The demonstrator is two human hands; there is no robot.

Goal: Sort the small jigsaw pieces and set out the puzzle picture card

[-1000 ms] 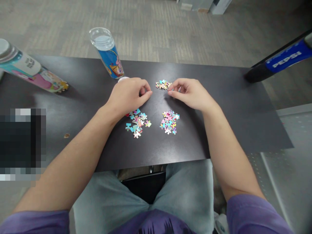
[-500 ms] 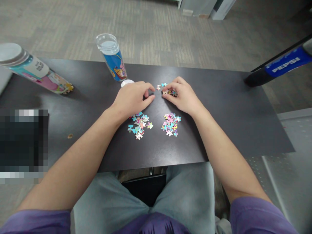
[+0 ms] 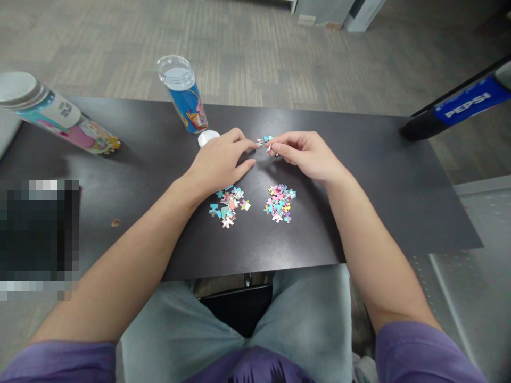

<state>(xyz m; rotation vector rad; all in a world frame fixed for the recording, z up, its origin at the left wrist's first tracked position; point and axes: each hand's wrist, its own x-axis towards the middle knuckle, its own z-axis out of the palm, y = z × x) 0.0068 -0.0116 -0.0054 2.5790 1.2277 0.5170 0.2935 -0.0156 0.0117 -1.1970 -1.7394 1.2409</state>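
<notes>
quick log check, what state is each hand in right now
Left hand: open, at or just beside a loose puzzle piece.
Right hand: closed, pinching colourful puzzle pieces; exact count unclear.

An office is suggested by the carpet (image 3: 235,53), tiled in streaked grey, and by the plain dark surface (image 3: 399,181).

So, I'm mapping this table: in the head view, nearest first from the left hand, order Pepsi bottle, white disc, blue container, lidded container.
1. White disc, beside the left hand.
2. Blue container, beyond the disc.
3. Lidded container, far left.
4. Pepsi bottle, far right.
</notes>
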